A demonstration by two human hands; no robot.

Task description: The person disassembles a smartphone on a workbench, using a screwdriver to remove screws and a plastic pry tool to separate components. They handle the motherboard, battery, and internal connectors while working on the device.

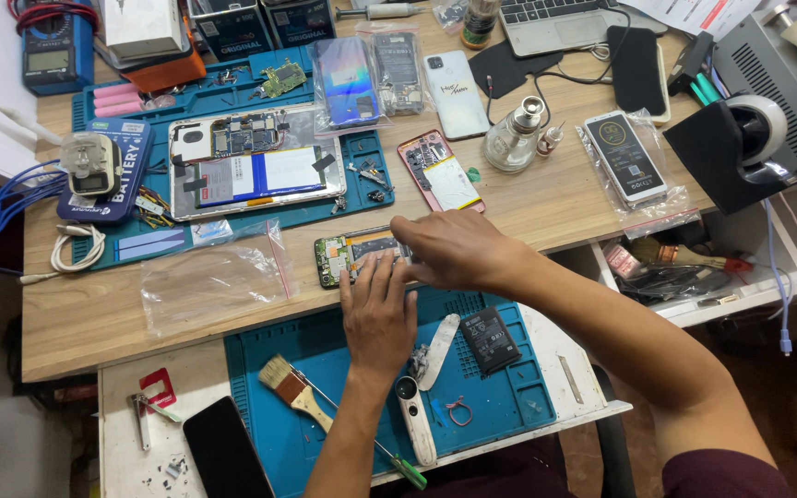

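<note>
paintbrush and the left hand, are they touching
Apart. The head view shows blue mat between the paintbrush and the left hand, which rests on the opened phone.

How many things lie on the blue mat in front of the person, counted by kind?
On the near blue mat, beside the left hand and right hand that work on the opened phone just beyond it:
Brush: 1
Screwdriver: 1
Black battery: 1
White phone-frame strips: 2
Small red ring: 1
Total: 6
</note>
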